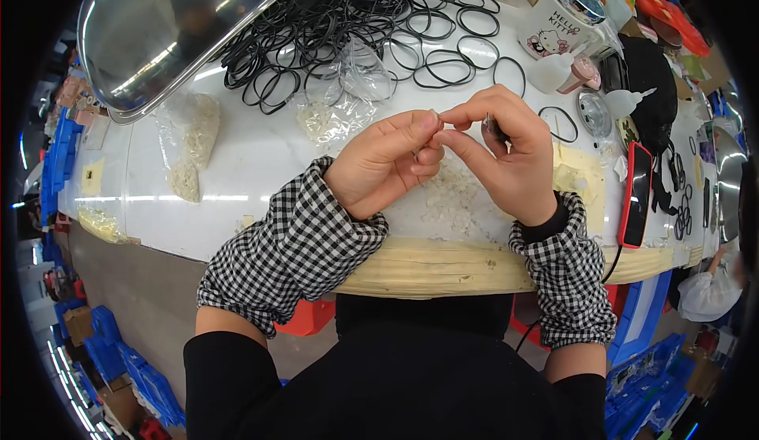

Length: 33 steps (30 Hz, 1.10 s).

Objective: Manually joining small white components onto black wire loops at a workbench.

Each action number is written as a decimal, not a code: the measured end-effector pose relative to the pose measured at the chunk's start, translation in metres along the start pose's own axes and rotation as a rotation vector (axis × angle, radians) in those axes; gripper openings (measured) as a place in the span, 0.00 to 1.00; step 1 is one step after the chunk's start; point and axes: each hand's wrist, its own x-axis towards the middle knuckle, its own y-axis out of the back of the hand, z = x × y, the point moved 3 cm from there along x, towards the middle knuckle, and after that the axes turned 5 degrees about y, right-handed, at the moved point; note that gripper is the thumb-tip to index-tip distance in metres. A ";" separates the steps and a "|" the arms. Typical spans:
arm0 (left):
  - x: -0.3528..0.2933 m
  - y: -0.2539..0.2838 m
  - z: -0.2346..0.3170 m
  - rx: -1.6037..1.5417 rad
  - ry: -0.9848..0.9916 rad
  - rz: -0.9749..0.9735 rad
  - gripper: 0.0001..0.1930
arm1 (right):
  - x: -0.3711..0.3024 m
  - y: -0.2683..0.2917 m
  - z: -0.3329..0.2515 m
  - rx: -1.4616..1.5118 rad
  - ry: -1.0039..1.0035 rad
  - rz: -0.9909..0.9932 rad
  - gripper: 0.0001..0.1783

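The left hand (387, 159) has thumb and forefinger pressed together, seemingly on a small pale piece (434, 116) that sits right at the tips; its exact shape is too small to tell. The right hand (514, 155) meets it there, thumb and forefinger drawn in close, but whether they pinch the piece or only brush it I cannot tell. A dark object (496, 129) sits among the right hand's curled fingers, behind that grip. For work this fine, the left grip is best treated as the fixed one, gentle enough not to bend the piece, with the right making small, controlled movements. Resting the wrists would probably steady both: the wooden edge (443, 270) of the table (261, 155) lies nearer the body than the grip. Working over the loose pale pieces (455, 195), just bodyward of the fingertips, carries a risk: a dropped one could be lost among them. The clear bag (336, 120) to the left of the grip and the black bands (348, 13) beyond it deserve elbow room, so nothing snags.
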 end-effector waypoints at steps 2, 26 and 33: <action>0.001 0.005 -0.003 0.005 -0.021 -0.048 0.10 | -0.001 0.000 -0.001 -0.010 0.045 0.031 0.10; 0.002 -0.006 -0.001 0.053 -0.073 -0.125 0.11 | -0.007 -0.006 -0.006 -0.362 0.016 -0.010 0.18; 0.001 -0.008 -0.007 -0.078 -0.066 -0.216 0.10 | -0.008 -0.010 -0.002 -0.395 0.063 -0.006 0.17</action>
